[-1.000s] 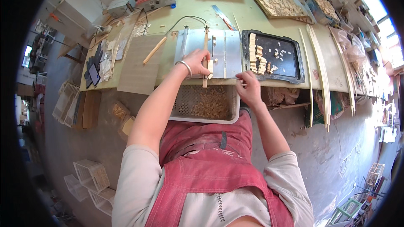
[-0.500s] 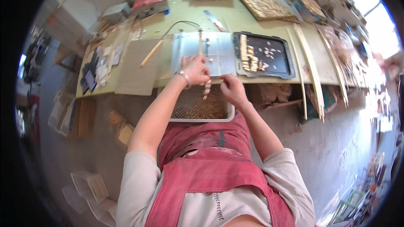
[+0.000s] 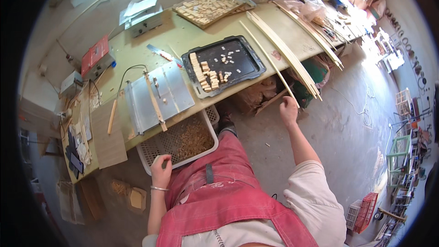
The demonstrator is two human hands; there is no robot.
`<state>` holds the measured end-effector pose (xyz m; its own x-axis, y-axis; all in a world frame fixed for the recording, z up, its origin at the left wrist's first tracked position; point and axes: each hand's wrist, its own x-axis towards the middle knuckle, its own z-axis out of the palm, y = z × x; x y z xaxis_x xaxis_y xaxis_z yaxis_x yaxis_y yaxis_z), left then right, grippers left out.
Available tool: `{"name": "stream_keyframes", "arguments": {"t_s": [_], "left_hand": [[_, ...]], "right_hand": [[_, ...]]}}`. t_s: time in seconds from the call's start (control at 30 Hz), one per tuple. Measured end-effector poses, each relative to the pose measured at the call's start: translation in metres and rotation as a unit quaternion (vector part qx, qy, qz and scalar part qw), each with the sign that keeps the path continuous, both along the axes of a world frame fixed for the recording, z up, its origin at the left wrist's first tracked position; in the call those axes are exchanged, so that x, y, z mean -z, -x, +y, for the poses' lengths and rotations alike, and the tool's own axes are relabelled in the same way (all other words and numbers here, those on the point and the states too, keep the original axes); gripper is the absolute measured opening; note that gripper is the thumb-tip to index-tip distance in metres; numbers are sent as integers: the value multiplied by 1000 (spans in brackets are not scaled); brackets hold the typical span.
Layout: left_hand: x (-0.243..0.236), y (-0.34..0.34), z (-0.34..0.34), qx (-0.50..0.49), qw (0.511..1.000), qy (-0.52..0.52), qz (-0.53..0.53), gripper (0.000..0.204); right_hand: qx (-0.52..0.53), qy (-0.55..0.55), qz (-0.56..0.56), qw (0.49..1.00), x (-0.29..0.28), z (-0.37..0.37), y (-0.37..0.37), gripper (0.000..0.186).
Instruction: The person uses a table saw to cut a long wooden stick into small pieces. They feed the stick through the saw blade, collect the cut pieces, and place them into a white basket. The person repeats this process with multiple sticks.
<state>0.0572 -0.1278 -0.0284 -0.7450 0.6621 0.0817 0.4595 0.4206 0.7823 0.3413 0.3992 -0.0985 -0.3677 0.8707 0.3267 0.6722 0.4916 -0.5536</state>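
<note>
My right hand (image 3: 289, 112) is stretched out beyond the table's front edge, its fingers closed at the overhanging near end of a thin wooden strip (image 3: 263, 57). Over the white plastic basket (image 3: 214, 142) at my lap is my left hand (image 3: 161, 169), fingers curled in; anything inside them is hidden. Small wooden pieces (image 3: 192, 141) lie in the basket. On the table above it sits a flat metal plate (image 3: 176, 91), with a narrow wooden bar (image 3: 154, 103) across it and sticking out past the front edge.
A black tray (image 3: 247, 71) holds rows of wooden blocks and small pale pieces. More long strips (image 3: 286, 50) overhang the table at right. A board of wooden pieces (image 3: 208, 7) stands at the back. Left of the plate lie a wooden-handled tool (image 3: 112, 116) and brown cardboard (image 3: 107, 137).
My view has swung to the right. My hands have parted from the plate's front edge: the right went out to the strip, the left drew back over the basket.
</note>
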Motion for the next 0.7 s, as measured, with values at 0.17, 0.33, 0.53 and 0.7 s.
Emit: {"name": "stream_keyframes", "arguments": {"t_s": [0.17, 0.33, 0.53, 0.7], "left_hand": [[15, -14, -15, -105, 991, 37, -73, 19], [16, -9, -1, -68, 994, 78, -35, 20], [17, -8, 14, -21, 993, 117, -14, 18], [21, -12, 12, -17, 992, 125, -12, 15]], "right_hand": [[100, -90, -206, 969, -17, 37, -21, 55], [86, -13, -276, 957, -7, 75, -12, 57], [97, -6, -173, 980, 8, 105, -4, 20], [127, -98, -198, 967, -12, 130, -4, 23]]}}
